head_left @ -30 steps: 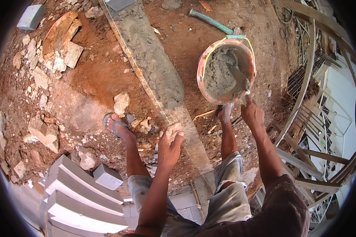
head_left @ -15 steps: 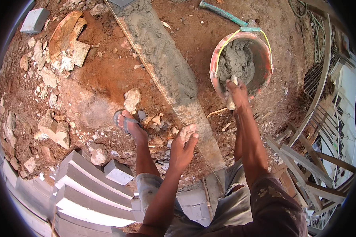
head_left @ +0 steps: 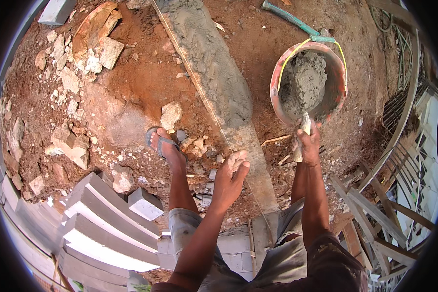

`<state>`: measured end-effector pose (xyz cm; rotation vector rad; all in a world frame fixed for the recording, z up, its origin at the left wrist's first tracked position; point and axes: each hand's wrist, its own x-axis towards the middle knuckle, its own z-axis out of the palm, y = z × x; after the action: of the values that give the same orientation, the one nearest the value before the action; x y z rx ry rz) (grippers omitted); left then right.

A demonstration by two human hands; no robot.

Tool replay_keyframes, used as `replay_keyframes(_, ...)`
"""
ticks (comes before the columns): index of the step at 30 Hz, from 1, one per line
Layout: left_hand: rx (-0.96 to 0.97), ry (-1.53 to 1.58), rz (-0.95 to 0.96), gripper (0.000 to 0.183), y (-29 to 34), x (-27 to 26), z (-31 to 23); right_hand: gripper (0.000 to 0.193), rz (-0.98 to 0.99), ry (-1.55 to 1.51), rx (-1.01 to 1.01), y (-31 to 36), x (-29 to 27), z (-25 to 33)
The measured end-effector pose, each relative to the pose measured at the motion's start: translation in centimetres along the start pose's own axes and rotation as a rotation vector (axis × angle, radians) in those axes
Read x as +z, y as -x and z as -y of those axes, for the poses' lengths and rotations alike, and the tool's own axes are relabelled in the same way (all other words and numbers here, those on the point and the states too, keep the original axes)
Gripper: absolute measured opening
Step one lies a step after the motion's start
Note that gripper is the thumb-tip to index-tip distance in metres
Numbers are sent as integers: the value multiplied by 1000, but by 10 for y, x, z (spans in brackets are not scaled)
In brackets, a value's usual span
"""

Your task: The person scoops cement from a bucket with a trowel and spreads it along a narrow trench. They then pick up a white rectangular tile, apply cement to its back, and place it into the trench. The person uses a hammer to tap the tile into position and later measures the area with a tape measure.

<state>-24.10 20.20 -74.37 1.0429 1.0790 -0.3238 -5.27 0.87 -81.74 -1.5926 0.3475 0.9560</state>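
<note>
My right hand [head_left: 308, 146] is wrapped round the pale, mortar-smeared handle of a trowel [head_left: 305, 125] at the near rim of a bucket [head_left: 278, 100]. The trowel's blade is hidden under a heap of grey wet mortar [head_left: 307, 80] inside the bucket. A yellow-and-green bucket handle [head_left: 322, 38] rests against the far rim. My left hand [head_left: 230, 177] is held above the bare end of the footing strip [head_left: 255, 160], fingers loosely curled, thumb a little apart, with nothing visible in it. Fresh mortar [head_left: 209, 63] covers the strip's farther part, beside a taut string line [head_left: 194, 80].
A green-handled tool [head_left: 289, 18] lies beyond the bucket. Grey blocks [head_left: 114, 233] are stacked at lower left, with a single block [head_left: 145, 204] beside them. Broken stones [head_left: 70, 146] litter the left ground. Timber pieces [head_left: 374, 214] and steel bars [head_left: 399, 117] stand at right.
My right hand has drawn back toward me with the trowel, and its handle now points up the bucket. The mortar in the bucket is now heaped up. My left hand stays loosely curled.
</note>
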Motion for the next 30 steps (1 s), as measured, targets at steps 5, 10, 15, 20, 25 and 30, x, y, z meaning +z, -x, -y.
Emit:
replay_keyframes(5,79,69,-116,43,-1,-11,-7,47,85,152,37,69,3,21)
replay_keyframes(10,70,98,-193,42,2,-21,-18,46,108,460,-2,140,4,-44)
replay_keyframes(15,58,105,-153,41,-1,-20,-14,55,-248,1189,-259,117,29,-221)
replay_keyframes(20,7,101,-164,39,2,-19,0,60,-260,1060,-1,69,71,-189)
replay_keyframes(25,30,91,-116,38,4,-23,-8,45,-149,425,303,80,44,-194)
replay_keyframes(30,-16,78,-37,38,3,-14,-11,53,-1,597,137,63,41,-267)
